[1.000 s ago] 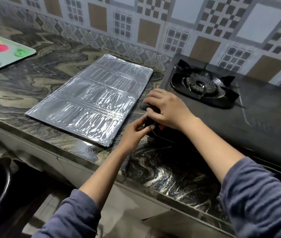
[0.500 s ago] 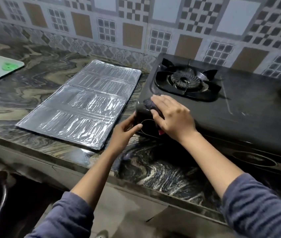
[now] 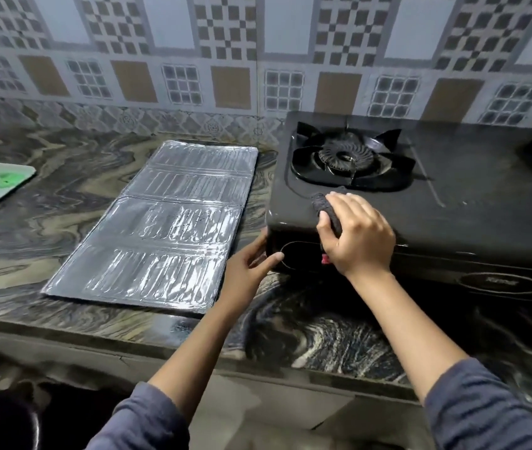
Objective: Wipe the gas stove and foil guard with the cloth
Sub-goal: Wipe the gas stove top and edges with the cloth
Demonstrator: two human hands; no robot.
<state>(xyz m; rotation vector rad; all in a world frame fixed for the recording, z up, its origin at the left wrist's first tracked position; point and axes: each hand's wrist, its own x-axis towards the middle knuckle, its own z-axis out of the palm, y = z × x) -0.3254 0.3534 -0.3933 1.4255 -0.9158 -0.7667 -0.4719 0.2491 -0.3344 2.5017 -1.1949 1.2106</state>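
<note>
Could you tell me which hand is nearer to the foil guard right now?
Left. The left hand rests at the stove's front-left corner, just beside the foil guard. The right hand presses the cloth on the stove top, farther away.

A single wide-angle view is given from head height, directed forward and steeply down over the dark marbled stone counter (image 3: 63, 196). The patterned tiled wall (image 3: 225, 60) is faced squarely, and the forearms are seen close beneath the lens.
</note>
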